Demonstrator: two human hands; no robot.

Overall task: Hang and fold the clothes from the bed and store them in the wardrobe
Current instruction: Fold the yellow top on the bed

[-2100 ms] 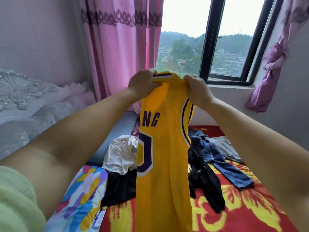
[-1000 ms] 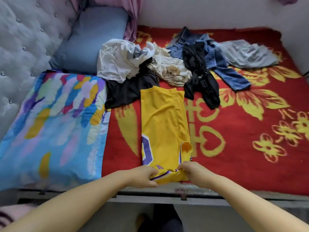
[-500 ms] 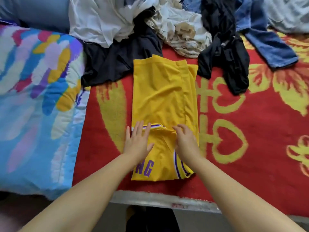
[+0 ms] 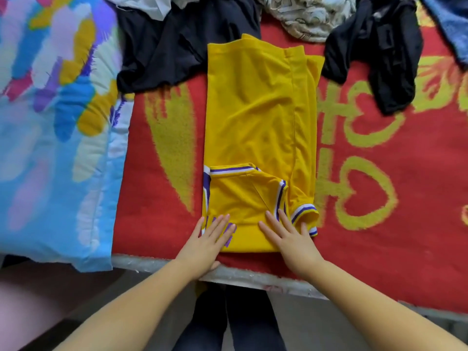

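Observation:
A yellow basketball jersey (image 4: 255, 110) with purple and white trim lies flat on the red bed cover (image 4: 379, 198), folded lengthwise, its shoulder part folded up over the body at the near end. My left hand (image 4: 206, 245) rests flat with straight fingers on the jersey's near left corner. My right hand (image 4: 288, 238) lies flat with spread fingers on the near right part, beside the striped armhole. Both palms press the fabric near the bed's front edge.
A colourful blue quilt (image 4: 50, 135) lies to the left. Beyond the jersey lie a black garment (image 4: 164, 49), a cream garment (image 4: 309, 16), another black garment (image 4: 387, 59) and blue jeans (image 4: 448, 24). The bed's pale front edge (image 4: 253, 274) runs under my wrists.
The jersey went from held up in the air to laid on the bed with its top folded over. Both hands have slid back toward the near edge, flat on the fabric.

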